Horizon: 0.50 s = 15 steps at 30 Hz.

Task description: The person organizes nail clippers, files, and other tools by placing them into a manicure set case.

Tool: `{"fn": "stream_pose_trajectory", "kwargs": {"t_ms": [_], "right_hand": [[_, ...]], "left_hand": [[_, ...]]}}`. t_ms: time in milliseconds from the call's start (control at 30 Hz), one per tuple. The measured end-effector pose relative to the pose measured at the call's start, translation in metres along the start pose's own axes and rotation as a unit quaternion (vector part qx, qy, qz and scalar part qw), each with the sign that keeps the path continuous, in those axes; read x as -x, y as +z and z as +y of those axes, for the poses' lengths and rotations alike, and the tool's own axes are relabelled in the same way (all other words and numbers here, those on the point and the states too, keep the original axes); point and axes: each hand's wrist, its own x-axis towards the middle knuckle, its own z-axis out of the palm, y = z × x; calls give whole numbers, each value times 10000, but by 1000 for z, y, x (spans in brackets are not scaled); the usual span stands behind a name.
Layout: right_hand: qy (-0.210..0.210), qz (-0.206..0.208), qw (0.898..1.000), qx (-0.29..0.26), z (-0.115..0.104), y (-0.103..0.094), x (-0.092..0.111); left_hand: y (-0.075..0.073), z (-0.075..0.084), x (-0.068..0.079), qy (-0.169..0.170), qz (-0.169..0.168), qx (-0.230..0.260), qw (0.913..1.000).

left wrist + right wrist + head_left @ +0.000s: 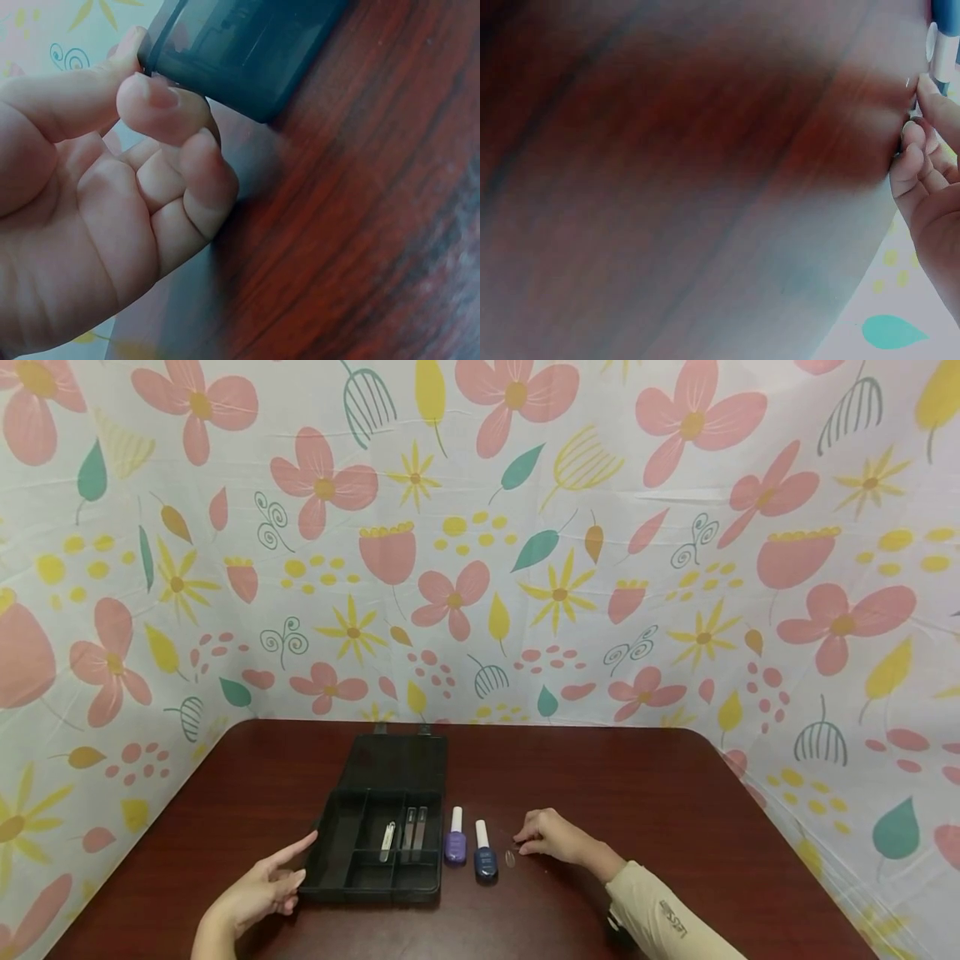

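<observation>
A black compartment box lies open on the table with its lid folded back. My left hand is at its left side, index finger straight along the edge and thumb at the near corner; the other fingers curl without holding anything. Inside lie a nail clipper and two slim flat tools. My right hand reaches the tabletop, thumb and index finger pinching a small thing mostly hidden by the fingertips. Beside them lies a small clear oval piece.
Between the box and my right hand, a purple nail polish bottle and a dark blue nail polish bottle stand with white caps. The dark red wooden table is bordered by a flower-patterned cloth at the back and sides.
</observation>
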Motion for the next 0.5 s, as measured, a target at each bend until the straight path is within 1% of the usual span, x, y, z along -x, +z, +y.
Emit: {"fn": "stream_pose_trajectory", "kwargs": {"t_ms": [67,167,300,500], "right_hand": [[-124,67,9999,80,0,1,0],[-67,135,9999,71,-1,2,0],[287,163,9994,-131,-5,1,-2],[772,305,9956,-425,-10,-1,-7]], "left_hand": [[0,0,0,42,-26,20,10000],[-1,-2,0,66,-85,61,9999],[-2,-2,0,89,-123,69,9999],[-1,-1,0,105,-67,56,9999]]}}
